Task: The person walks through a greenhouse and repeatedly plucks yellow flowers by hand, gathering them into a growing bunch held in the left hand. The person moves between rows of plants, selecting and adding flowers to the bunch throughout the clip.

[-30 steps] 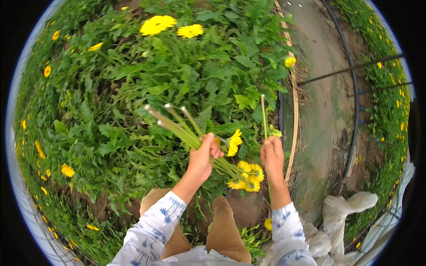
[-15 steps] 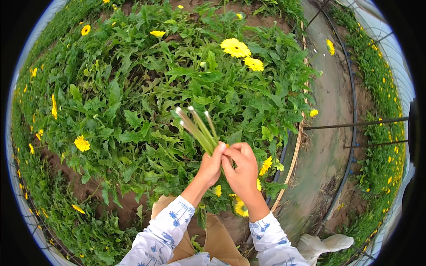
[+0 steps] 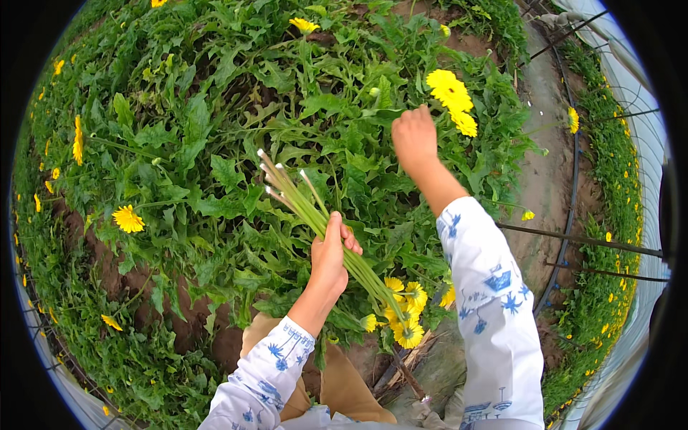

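- The bunch of cut yellow daisy-like flowers on long pale green stems (image 3: 337, 240) sits just below the middle of the view, slanting from cut ends at about 10 o'clock down to the blooms at about 5 o'clock.
- I count roughly five cut stem ends fanned out at the top of the bunch, and about five yellow heads (image 3: 405, 308) hanging upside down at the bottom; some overlap, so the count is loose.
- The left hand (image 3: 331, 256) is closed in a fist around the middle of the stems, thumb side up, gripping the whole bunch.
- The right hand (image 3: 414, 136) is stretched out toward 1 o'clock, fingers curled inward at a green stalk among the leaves; I cannot tell whether it really grips it.
- Just beside that hand, toward 2 o'clock, stand two big yellow blooms still growing (image 3: 453, 97), one above the other.
- Both arms wear white sleeves with a blue print (image 3: 494, 301).
- The bed of leafy green plants (image 3: 208, 143) fills the left and top, with a single yellow flower (image 3: 128, 218) at 9 o'clock and another (image 3: 304, 25) at 12 o'clock.
- A bare dirt path (image 3: 548, 172) runs down the right side, crossed by thin dark rods (image 3: 580, 244).
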`<state>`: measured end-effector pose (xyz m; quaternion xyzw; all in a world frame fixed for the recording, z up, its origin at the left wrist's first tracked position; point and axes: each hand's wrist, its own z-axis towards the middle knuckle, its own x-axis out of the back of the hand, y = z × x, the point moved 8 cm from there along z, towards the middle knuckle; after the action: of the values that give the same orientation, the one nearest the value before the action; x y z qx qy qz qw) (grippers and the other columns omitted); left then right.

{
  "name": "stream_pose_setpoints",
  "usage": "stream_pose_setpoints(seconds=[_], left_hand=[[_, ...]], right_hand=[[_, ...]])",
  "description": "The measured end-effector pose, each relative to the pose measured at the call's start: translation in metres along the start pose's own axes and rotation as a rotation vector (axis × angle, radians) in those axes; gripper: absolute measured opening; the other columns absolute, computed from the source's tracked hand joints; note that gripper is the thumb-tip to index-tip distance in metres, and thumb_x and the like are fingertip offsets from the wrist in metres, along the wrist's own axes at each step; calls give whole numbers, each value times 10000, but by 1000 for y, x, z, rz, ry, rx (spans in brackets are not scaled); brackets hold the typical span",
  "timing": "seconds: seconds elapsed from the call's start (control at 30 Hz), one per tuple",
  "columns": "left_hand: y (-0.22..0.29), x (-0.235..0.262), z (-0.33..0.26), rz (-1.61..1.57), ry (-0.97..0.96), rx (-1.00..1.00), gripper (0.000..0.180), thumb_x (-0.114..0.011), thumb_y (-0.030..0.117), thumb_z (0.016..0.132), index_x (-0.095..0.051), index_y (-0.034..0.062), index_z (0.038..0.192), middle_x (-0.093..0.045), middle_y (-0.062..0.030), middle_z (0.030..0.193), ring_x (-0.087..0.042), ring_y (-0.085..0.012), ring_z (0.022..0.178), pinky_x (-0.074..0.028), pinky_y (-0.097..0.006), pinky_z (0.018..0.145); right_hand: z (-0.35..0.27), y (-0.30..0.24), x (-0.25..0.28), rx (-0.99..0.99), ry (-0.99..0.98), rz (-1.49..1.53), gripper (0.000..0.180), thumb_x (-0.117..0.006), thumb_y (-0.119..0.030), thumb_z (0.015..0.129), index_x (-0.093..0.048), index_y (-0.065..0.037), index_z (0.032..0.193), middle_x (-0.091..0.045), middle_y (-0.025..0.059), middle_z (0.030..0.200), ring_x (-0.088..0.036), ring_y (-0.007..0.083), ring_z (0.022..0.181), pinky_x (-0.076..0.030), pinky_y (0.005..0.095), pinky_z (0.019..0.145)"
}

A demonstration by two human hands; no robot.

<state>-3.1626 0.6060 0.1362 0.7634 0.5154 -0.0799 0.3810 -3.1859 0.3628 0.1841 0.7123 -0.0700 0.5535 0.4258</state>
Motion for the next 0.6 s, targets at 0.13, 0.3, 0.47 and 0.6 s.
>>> stream_pose_setpoints(seconds=[0.13,0.3,0.47,0.6], left_hand=[[-1,4,5,-9,12,35,357,-461,367,976,-389,117,733,-387,-6,621,-426,-151,601,-426,-339,632],[1,0,11,-3,13,43,359,-453,361,981,-389,113,729,-386,-5,619,-426,-150,597,-423,-330,628],[-1,-10,13,44,2,60,363,-452,355,981,-389,110,720,-383,-6,614,-423,-149,594,-416,-323,619],[-1,-11,16,41,16,65,362,-448,351,982,-389,110,719,-382,-7,610,-421,-152,595,-413,-323,621]], right_hand=[[17,18,-42,-157,-251,157,84,-624,-103,751,-701,-129,772,-669,43,831,-660,214,796,-490,342,658],[2,-41,-90,-45,-442,168,182,-592,-136,803,-713,-124,938,-653,75,989,-664,220,865,-511,346,597],[-18,-98,-142,-64,-360,258,216,-525,-148,852,-685,-22,925,-591,130,1057,-644,264,855,-520,378,588],[-24,-119,-171,-170,-489,381,204,-537,-139,844,-703,-68,939,-629,133,1046,-666,276,868,-536,364,674]])
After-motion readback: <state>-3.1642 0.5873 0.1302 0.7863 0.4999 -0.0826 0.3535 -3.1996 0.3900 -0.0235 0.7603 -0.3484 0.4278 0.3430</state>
